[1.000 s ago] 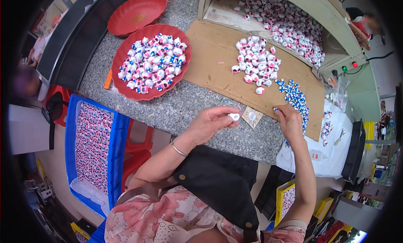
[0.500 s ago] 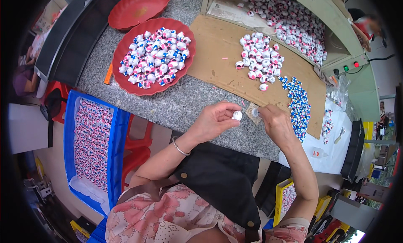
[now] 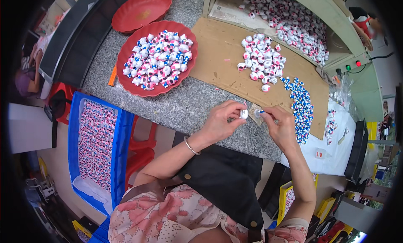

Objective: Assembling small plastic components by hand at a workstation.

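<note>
The left hand (image 3: 220,122) is holding a rounded white piece (image 3: 244,114) just in from the near edge of the surface (image 3: 178,103); its fingers (image 3: 234,106) are pinching the piece between tip and thumb. The right hand (image 3: 281,124) is grasping a small blue piece (image 3: 262,112) in its fingertips, facing the white piece across a narrow gap. A square pad (image 3: 252,108) is lying between the hands, against the near edge of the cardboard (image 3: 210,54).

The step in hand seems to be the close handling of one white and one blue piece; the next move is probably calling for a light, steady pinch and careful lining-up.

Toward the left end, the heaped red bowl (image 3: 122,62) is limiting reach, but a strip of surface along the near edge is giving the left arm room. Rightward room is looking tighter: the blue pile (image 3: 303,112) is spreading along the cardboard's right edge, and the white pile (image 3: 263,58) is sitting farther back.
</note>
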Motion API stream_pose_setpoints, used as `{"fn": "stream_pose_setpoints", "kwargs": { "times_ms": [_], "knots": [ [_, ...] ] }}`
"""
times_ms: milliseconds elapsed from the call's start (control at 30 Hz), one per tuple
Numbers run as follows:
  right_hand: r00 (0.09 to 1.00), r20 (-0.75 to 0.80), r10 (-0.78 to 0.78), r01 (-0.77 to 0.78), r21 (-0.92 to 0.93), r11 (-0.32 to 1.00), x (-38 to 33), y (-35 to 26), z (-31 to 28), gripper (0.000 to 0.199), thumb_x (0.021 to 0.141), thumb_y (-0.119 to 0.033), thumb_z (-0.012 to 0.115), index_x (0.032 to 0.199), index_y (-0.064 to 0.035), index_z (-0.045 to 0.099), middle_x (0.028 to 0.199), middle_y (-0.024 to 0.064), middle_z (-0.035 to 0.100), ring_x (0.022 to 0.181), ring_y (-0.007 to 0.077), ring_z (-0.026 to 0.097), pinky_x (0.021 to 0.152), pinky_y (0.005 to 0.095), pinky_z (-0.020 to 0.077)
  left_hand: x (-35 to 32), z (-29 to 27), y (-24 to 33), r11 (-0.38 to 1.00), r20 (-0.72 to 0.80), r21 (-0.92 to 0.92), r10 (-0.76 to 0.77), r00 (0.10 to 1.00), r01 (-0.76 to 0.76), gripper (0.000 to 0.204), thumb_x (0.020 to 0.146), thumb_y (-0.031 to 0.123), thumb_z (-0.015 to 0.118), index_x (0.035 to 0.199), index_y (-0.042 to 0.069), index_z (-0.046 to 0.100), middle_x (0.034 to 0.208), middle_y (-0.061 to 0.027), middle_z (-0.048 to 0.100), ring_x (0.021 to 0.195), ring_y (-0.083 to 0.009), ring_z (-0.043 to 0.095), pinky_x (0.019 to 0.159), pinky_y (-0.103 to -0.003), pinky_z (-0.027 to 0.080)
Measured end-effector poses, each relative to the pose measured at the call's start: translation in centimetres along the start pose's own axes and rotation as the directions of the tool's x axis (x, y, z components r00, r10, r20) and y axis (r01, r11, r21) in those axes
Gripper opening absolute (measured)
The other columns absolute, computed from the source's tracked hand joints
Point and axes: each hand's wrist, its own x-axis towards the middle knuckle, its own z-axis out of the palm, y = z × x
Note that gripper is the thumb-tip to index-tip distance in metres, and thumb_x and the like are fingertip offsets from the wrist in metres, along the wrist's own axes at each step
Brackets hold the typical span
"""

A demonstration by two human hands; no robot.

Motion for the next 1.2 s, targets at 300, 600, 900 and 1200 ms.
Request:
{"fn": "stream_pose_setpoints", "kwargs": {
  "times_ms": [300,600,900,1200],
  "knots": [
    [0.917,0.203,0.342,-0.389,0.638,0.665,-1.8,-0.8,0.7,0.013,0.094,-0.004,0.067,0.104,0.0019,0.071,0.085,0.0032,0.070,0.076,0.0060,0.064,0.067,0.0205,0.0529,-0.1,1.2,0.1,0.981,0.048,0.112,0.153,0.987,-0.158,0.035,0.079,-0.007,0.074,0.112,0.000,0.067,0.110,-0.0109,0.066,0.094,-0.0173,0.069,0.078,-0.028,0.061],
    [0.983,0.011,-0.181,0.177,0.169,0.970,-2.4,-1.7,-0.5,0.013,0.083,0.003,0.071,0.096,0.0025,0.072,0.075,0.0101,0.067,0.067,0.0184,0.066,0.060,0.0302,0.0502,0.6,-0.3,0.5,0.945,0.439,-0.250,-0.085,0.895,0.213,0.028,0.096,0.007,0.063,0.122,0.001,0.067,0.099,-0.0082,0.068,0.079,-0.0106,0.066,0.068,-0.024,0.055],
    [0.997,0.073,-0.025,0.007,0.230,0.973,-1.8,-3.0,0.8,0.013,0.086,0.003,0.067,0.098,0.0028,0.072,0.077,0.0090,0.063,0.068,0.0155,0.062,0.061,0.0275,0.0471,-0.3,-1.3,1.7,0.942,0.364,-0.292,-0.048,0.930,0.163,0.024,0.098,0.016,0.058,0.110,0.001,0.072,0.084,-0.0066,0.069,0.064,-0.0102,0.065,0.057,-0.026,0.050],
    [0.953,0.250,-0.170,0.155,0.079,0.985,4.0,-9.9,2.3,0.024,0.097,-0.015,0.065,0.115,-0.0006,0.069,0.104,0.0170,0.072,0.088,0.0262,0.068,0.084,0.0335,0.0525,-2.2,-7.3,4.7,0.949,0.008,-0.315,0.008,1.000,-0.005,0.024,0.092,0.017,0.060,0.090,-0.005,0.070,0.071,-0.0081,0.068,0.061,-0.0120,0.066,0.054,-0.027,0.051]
  ]
}}
